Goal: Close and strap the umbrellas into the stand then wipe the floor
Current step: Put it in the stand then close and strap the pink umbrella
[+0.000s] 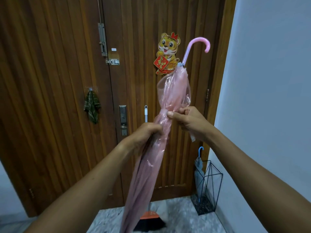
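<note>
I hold a closed pink see-through umbrella upright in front of a wooden door, its pink hooked handle pointing up and to the right. My left hand grips the folded canopy at its middle. My right hand pinches the canopy just above, with a pale strap end hanging below the fist. At the lower right a black wire umbrella stand sits on the floor against the wall. A grey umbrella with a blue hook handle stands in it.
A broom with an orange head and black bristles leans on the door behind the pink umbrella, its white handle rising beside the lock. A green cloth hangs on a door hook. Grey marble floor lies below; a white wall is to the right.
</note>
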`<state>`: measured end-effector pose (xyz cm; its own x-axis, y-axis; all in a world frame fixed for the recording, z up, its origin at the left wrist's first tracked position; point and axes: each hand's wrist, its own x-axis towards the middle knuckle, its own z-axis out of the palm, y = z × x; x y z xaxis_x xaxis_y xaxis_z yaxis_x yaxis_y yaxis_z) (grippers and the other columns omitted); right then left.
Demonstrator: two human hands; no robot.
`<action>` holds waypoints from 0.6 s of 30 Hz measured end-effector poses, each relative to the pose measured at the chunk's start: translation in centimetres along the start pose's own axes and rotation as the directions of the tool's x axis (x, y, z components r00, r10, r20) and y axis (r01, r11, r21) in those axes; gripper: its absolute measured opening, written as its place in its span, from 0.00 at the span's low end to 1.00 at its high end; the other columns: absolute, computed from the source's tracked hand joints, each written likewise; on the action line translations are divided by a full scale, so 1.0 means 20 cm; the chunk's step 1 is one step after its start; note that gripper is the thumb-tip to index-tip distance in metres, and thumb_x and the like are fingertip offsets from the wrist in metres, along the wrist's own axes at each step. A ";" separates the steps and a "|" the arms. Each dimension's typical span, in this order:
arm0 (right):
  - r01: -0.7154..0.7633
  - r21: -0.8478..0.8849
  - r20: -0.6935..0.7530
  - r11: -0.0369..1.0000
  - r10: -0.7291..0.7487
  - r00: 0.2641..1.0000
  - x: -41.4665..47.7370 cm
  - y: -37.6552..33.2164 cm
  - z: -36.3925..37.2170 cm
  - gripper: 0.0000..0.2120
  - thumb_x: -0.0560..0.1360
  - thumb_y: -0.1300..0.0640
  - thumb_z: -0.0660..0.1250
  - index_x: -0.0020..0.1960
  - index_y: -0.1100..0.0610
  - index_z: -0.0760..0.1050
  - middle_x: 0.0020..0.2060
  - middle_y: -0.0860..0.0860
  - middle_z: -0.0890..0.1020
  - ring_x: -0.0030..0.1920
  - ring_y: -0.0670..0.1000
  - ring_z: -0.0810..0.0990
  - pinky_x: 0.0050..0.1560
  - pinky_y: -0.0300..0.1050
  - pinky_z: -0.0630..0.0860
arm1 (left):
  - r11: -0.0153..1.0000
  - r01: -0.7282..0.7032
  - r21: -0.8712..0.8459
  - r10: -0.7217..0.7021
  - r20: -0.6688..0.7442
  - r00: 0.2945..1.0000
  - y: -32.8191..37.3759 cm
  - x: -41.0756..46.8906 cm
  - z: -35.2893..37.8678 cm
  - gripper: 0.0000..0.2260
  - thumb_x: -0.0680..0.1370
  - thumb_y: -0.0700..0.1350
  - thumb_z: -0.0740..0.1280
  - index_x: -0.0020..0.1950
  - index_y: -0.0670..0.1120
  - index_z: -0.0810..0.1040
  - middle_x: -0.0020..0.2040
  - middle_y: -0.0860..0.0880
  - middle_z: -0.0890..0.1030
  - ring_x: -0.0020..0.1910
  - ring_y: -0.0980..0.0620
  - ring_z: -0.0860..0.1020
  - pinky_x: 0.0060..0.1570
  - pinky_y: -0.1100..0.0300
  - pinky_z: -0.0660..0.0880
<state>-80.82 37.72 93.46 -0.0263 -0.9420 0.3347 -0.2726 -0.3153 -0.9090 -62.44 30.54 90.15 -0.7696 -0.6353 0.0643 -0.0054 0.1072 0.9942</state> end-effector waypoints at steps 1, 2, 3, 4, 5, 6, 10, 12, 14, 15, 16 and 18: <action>0.018 -0.066 -0.088 0.998 -0.023 0.996 0.01 0.01 0.01 0.11 0.77 0.54 0.71 0.53 0.62 0.81 0.40 0.48 0.86 0.38 0.42 0.84 0.42 0.38 0.79 | 0.994 -0.006 0.107 0.019 -0.121 0.993 -0.01 0.00 0.02 0.16 0.71 0.45 0.69 0.57 0.43 0.77 0.52 0.44 0.80 0.51 0.46 0.80 0.54 0.48 0.78; 0.020 -0.125 -0.154 0.992 -0.039 0.987 0.02 0.03 0.02 0.12 0.76 0.53 0.72 0.53 0.61 0.82 0.44 0.50 0.87 0.44 0.45 0.86 0.50 0.44 0.82 | 0.986 -0.006 0.167 0.040 -0.197 0.980 -0.01 -0.01 0.05 0.17 0.73 0.47 0.71 0.60 0.46 0.74 0.56 0.46 0.79 0.54 0.47 0.79 0.54 0.49 0.78; 0.014 -0.147 -0.189 0.989 -0.042 0.981 0.03 0.04 0.03 0.12 0.75 0.52 0.73 0.53 0.60 0.83 0.46 0.52 0.87 0.48 0.47 0.86 0.55 0.48 0.82 | 0.979 -0.016 0.201 0.065 -0.240 0.969 -0.03 -0.01 0.08 0.19 0.74 0.48 0.72 0.63 0.48 0.71 0.58 0.48 0.77 0.56 0.50 0.78 0.51 0.54 0.77; 0.003 -0.143 -0.196 0.990 -0.031 0.980 0.03 0.04 0.06 0.12 0.74 0.52 0.74 0.52 0.60 0.83 0.47 0.53 0.87 0.50 0.48 0.86 0.57 0.49 0.82 | 0.971 -0.033 0.238 0.102 -0.283 0.954 -0.04 -0.01 0.13 0.21 0.75 0.49 0.72 0.64 0.49 0.69 0.59 0.51 0.76 0.56 0.52 0.77 0.47 0.58 0.75; -0.004 -0.150 -0.185 0.989 -0.024 0.982 0.04 0.03 0.07 0.12 0.74 0.51 0.75 0.52 0.59 0.84 0.46 0.52 0.87 0.50 0.46 0.86 0.56 0.47 0.82 | 0.961 -0.049 0.273 0.144 -0.338 0.930 -0.06 0.00 0.16 0.21 0.76 0.49 0.72 0.64 0.50 0.68 0.57 0.52 0.75 0.55 0.54 0.77 0.43 0.61 0.73; -0.010 -0.176 -0.170 0.984 -0.021 0.985 0.05 0.01 0.09 0.12 0.74 0.50 0.75 0.51 0.58 0.84 0.46 0.51 0.88 0.49 0.45 0.86 0.55 0.44 0.81 | 0.951 -0.066 0.304 0.188 -0.393 0.900 -0.08 0.01 0.17 0.18 0.76 0.48 0.71 0.62 0.51 0.68 0.55 0.53 0.75 0.52 0.55 0.77 0.40 0.62 0.72; -0.019 -0.230 -0.098 0.973 -0.004 0.995 0.04 -0.04 0.05 0.13 0.75 0.49 0.73 0.48 0.60 0.84 0.37 0.52 0.84 0.32 0.46 0.81 0.34 0.39 0.78 | 0.959 -0.104 0.262 0.225 -0.492 0.841 -0.04 0.02 0.14 0.15 0.72 0.46 0.65 0.57 0.55 0.73 0.47 0.47 0.79 0.44 0.47 0.80 0.41 0.50 0.79; -0.030 -0.189 -0.090 0.981 0.013 0.996 0.03 -0.05 0.02 0.15 0.76 0.50 0.72 0.48 0.64 0.83 0.34 0.50 0.81 0.27 0.42 0.73 0.28 0.34 0.69 | 0.981 -0.142 0.130 0.183 -0.406 0.895 -0.03 0.01 0.11 0.18 0.73 0.42 0.62 0.62 0.50 0.73 0.41 0.47 0.77 0.34 0.51 0.76 0.31 0.56 0.76; -0.013 -0.170 -0.079 0.985 0.000 0.997 0.02 -0.06 0.00 0.15 0.77 0.51 0.72 0.49 0.65 0.81 0.34 0.50 0.80 0.27 0.40 0.72 0.28 0.32 0.68 | 0.990 -0.140 -0.011 0.131 -0.289 0.948 -0.03 0.01 0.10 0.19 0.73 0.41 0.59 0.64 0.39 0.71 0.33 0.48 0.72 0.28 0.55 0.71 0.25 0.62 0.69; -0.004 -0.164 -0.077 0.986 -0.008 0.997 0.02 -0.06 0.00 0.16 0.76 0.51 0.72 0.49 0.66 0.81 0.33 0.49 0.80 0.27 0.40 0.73 0.28 0.32 0.69 | 0.988 -0.130 -0.077 0.109 -0.235 0.966 -0.04 0.00 0.09 0.19 0.71 0.42 0.59 0.61 0.38 0.70 0.31 0.50 0.71 0.26 0.56 0.69 0.24 0.63 0.67; -0.003 -0.159 -0.074 0.987 -0.009 0.997 0.02 -0.06 0.00 0.17 0.76 0.51 0.73 0.50 0.66 0.81 0.33 0.49 0.80 0.27 0.40 0.73 0.29 0.32 0.69 | 0.982 -0.125 -0.140 0.099 -0.185 0.978 -0.04 0.00 0.09 0.18 0.69 0.44 0.59 0.57 0.38 0.71 0.29 0.51 0.70 0.25 0.56 0.68 0.24 0.63 0.66; -0.012 -0.149 -0.052 0.989 0.004 0.999 0.01 -0.08 -0.01 0.18 0.75 0.50 0.73 0.52 0.66 0.81 0.32 0.48 0.79 0.28 0.40 0.73 0.29 0.33 0.69 | 0.965 -0.121 -0.234 0.099 -0.105 0.990 -0.04 0.01 0.09 0.12 0.67 0.44 0.58 0.47 0.40 0.70 0.27 0.51 0.69 0.22 0.56 0.66 0.25 0.62 0.64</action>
<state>-80.66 37.97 94.99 -0.0775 -0.9361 0.3432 -0.4125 -0.2833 -0.8658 -63.67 31.67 89.30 -0.6949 -0.6985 0.1709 0.2377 0.0012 0.9713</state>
